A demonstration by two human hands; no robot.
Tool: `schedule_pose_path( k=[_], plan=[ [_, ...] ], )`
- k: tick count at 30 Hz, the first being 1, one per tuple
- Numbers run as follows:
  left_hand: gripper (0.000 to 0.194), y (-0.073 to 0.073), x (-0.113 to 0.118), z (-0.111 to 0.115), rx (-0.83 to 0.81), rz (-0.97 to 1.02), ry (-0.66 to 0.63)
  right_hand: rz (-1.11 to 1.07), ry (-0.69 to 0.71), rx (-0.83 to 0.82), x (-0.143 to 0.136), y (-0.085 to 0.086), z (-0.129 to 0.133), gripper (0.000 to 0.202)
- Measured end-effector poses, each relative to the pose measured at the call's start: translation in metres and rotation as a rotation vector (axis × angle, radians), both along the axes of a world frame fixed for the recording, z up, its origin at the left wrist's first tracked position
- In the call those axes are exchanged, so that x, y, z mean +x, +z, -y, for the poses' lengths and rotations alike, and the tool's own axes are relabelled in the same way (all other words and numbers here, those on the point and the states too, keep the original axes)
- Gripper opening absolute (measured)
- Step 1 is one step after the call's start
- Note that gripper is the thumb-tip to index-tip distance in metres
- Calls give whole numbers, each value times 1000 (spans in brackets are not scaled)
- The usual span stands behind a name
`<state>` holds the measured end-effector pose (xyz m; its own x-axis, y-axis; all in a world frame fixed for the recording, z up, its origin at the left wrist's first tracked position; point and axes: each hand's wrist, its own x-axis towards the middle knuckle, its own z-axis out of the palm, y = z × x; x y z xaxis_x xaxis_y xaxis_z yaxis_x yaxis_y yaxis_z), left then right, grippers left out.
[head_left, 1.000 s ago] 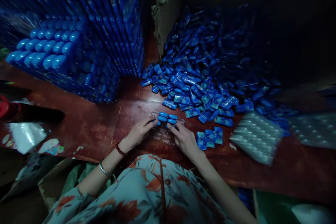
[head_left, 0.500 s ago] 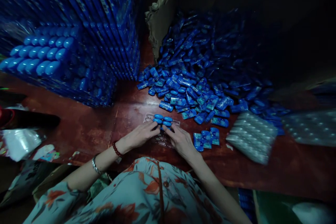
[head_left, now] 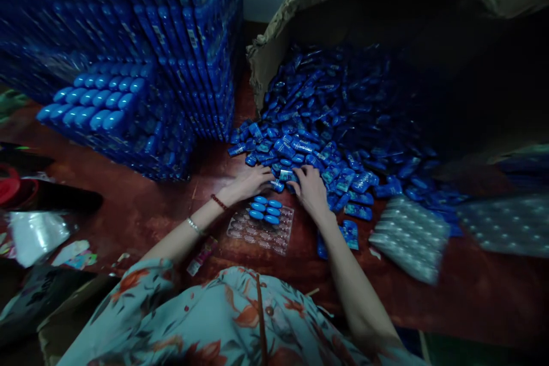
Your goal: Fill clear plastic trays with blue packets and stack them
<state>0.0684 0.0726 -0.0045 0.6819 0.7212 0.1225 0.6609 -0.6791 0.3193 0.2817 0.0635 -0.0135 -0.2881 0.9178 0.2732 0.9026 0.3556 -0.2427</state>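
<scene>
My left hand (head_left: 256, 182) reaches to the near edge of a heap of small blue packets (head_left: 300, 144), its fingers curled at a blue packet (head_left: 277, 186). Opposite it, my right hand (head_left: 311, 191) has thumb and fingers closing around another blue packet (head_left: 286, 174) with a pale label. Nearer my body, a clear plastic tray (head_left: 281, 234) with rows of oval hollows lies flat on the table. Several glossy blue oval pieces (head_left: 265, 210) sit in its upper middle part; the other visible hollows hold nothing blue.
Tall stacks of filled blue trays (head_left: 189, 51) stand at left, a lower stack (head_left: 128, 126) before them. A torn cardboard box (head_left: 268, 51) spills the packets. Stacked clear trays (head_left: 409, 237) lie at right. A dark bottle with a red lid (head_left: 55, 193) lies at far left.
Both hands have left the plastic tray and moved forward to the packet heap. The tray now shows more blue pieces uncovered. The view has shifted slightly.
</scene>
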Motion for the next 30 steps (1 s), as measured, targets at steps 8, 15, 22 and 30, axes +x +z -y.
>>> schedule_pose_path(
  k=[8,15,22,30],
  plan=[
    [19,-20,-16,-3,-91,21,82,-453,-37,-115,33,-3,54,22],
    [19,-24,-71,88,-272,715,667,-702,-50,-468,26,4,130,25],
    [11,-13,-27,144,-286,820,629,-305,258,-132,-18,-6,129,31],
    [30,-42,-17,145,-252,580,373,188,319,-175,-31,18,119,33]
  ],
)
